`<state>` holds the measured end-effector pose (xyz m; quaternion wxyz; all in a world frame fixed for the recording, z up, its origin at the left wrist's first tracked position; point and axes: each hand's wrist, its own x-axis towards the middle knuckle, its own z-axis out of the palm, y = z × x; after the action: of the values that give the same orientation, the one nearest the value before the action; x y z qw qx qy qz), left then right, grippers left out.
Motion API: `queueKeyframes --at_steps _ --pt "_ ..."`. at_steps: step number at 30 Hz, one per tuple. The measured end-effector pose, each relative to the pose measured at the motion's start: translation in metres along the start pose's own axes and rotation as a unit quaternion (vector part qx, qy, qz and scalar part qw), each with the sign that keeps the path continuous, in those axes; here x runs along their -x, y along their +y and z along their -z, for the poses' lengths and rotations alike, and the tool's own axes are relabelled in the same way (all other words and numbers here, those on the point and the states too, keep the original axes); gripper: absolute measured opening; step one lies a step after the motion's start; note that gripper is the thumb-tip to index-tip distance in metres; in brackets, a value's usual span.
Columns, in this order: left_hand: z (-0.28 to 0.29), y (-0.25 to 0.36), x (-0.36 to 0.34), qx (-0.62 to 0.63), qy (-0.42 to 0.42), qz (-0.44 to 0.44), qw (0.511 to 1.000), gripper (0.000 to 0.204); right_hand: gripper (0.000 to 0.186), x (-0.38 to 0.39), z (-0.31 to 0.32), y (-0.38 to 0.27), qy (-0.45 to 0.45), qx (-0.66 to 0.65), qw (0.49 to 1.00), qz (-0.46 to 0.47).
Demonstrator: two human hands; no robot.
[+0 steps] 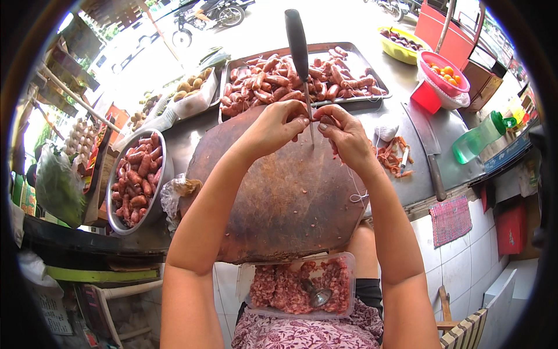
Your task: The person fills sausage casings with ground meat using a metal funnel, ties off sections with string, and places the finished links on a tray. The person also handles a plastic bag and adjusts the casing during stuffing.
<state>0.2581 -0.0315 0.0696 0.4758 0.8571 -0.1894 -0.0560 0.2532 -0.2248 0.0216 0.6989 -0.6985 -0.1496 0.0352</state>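
Sausages (273, 81): located in two containers on the tabletop (407, 189). First container: metal tray (384, 93), rectangular and shallow, beyond the cutting board (273, 192); heaped with short reddish pieces. Second container: metal bowl (169, 168), round, to the left of the cutting board; loaded up to the rim with similar pieces.

Positioned at the lap, below the near edge of the cutting board: clear plastic container (352, 273), rectangular, holding ground meat (270, 288) with a metal spoon (318, 297) resting in it.

At far right: yellow basket (402, 53), holding dark round produce; just beside it, pink basket (431, 58), holding orange fruit (447, 72). Standing nearer on the same side: green bottle (479, 137), translucent, contents not distinguishable. At far left: white tub (199, 100), holding brownish round produce.

Set handle up over the cutting board: knife (297, 46), slightly tilted.

Left hand (278, 126): beside the blade, thumb and fingers pressed together; anything pinched too small to identify. Right hand (347, 131): on the opposite side of the blade, thumb and fingertips pressed together; grip contents hidden.
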Motion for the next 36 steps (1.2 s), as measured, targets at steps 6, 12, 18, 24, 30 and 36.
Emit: queueKeyframes --at_steps 6,12,18,24,30,36 --pt "-0.003 -0.011 -0.006 0.042 -0.031 0.027 0.998 0.021 0.018 -0.005 0.001 0.007 0.001 0.109 0.994 -0.021" --pt "-0.004 -0.033 -0.002 -0.142 0.021 -0.042 0.989 0.022 0.014 0.001 0.01 0.019 0.023 0.242 0.97 0.018" --pt "-0.007 -0.037 0.035 -0.314 0.071 -0.1 0.942 0.027 0.039 0.036 0.04 0.001 -0.07 -0.232 0.96 -0.138" --pt "-0.081 0.0 0.101 0.015 0.091 -0.062 0.994 0.046 0.044 0.093 -0.016 -0.008 0.05 -0.344 0.934 -0.083" --pt "-0.095 0.007 0.112 0.482 0.075 0.097 0.868 0.04 0.026 0.106 -0.054 -0.001 0.111 0.015 0.987 0.118" --pt "-0.096 0.0 0.122 0.571 0.063 0.075 0.815 0.027 0.021 0.116 -0.051 0.004 0.132 -0.015 0.986 0.105"
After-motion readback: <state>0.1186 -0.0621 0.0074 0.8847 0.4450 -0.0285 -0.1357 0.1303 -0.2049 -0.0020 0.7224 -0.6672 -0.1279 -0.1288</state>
